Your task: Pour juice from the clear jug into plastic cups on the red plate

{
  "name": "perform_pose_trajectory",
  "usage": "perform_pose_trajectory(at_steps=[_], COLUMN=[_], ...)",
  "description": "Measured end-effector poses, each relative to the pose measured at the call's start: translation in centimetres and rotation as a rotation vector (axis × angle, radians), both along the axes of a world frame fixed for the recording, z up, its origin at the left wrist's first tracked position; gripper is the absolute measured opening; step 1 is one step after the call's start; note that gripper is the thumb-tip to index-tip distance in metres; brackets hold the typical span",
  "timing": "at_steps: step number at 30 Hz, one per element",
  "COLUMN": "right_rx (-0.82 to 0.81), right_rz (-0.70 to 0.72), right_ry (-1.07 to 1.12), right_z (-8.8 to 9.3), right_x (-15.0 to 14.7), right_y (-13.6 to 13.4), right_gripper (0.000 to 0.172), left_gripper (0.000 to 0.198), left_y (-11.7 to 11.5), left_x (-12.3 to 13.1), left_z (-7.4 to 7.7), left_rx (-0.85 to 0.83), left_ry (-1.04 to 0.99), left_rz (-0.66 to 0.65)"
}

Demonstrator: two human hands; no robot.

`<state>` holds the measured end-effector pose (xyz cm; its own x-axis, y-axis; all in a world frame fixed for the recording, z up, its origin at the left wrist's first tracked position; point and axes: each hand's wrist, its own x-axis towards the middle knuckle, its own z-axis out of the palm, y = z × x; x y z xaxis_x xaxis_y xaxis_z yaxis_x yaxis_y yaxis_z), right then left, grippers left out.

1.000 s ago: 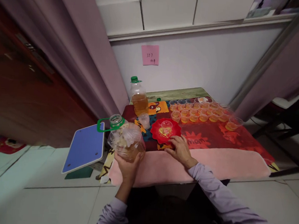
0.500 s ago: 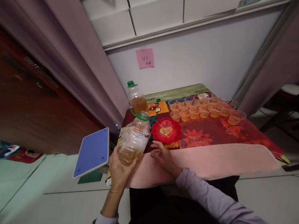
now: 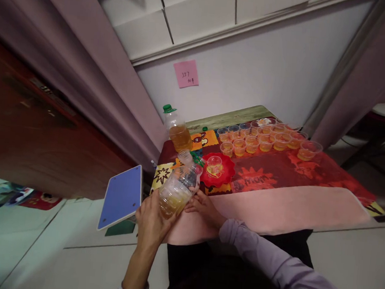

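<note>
My left hand (image 3: pixel 154 215) is wrapped around the lower part of a clear plastic bottle (image 3: pixel 178 188) with some yellowish liquid in its base. The bottle leans slightly to the right at the table's near left, its mouth uncapped and a green carrying loop (image 3: pixel 197 158) hanging at the right of its neck. Against its lower right side, my right hand (image 3: pixel 205 208) grips with bent fingers; part of that contact is hidden. Just beyond, a red scalloped plate (image 3: pixel 223 179) bears a small clear cup (image 3: pixel 214 163).
Rows of clear plastic cups (image 3: pixel 266 143), many with amber liquid, stand at the table's back right. A fuller bottle (image 3: pixel 180 136) with a green cap is behind. A loose green cap (image 3: pixel 205 129) lies near the wall. A blue board (image 3: pixel 122 197) juts out at left.
The bottle has turned in my hands, its green loop shifting from the front of the neck to the right. My right hand has moved left from open air onto the bottle.
</note>
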<state>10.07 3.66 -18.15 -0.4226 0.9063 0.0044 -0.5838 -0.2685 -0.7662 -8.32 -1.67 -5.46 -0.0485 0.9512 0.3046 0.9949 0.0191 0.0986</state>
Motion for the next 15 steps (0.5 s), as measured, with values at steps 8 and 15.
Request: perform_pose_trajectory(at_steps=[8,15], right_rx=[-0.037,-0.073], right_rz=[0.004,-0.002], right_ry=[-0.002,0.033], right_z=[0.0,0.1], right_x=[-0.1,0.0], right_y=[0.3,0.6], right_gripper=[0.067,0.069], left_gripper=[0.089,0.085], left_y=[0.7,1.3], left_x=[1.3,2.4], left_z=[2.1,3.7], left_rx=[-0.091,-0.158], left_ry=[0.101,0.162], left_rz=[0.005,0.005])
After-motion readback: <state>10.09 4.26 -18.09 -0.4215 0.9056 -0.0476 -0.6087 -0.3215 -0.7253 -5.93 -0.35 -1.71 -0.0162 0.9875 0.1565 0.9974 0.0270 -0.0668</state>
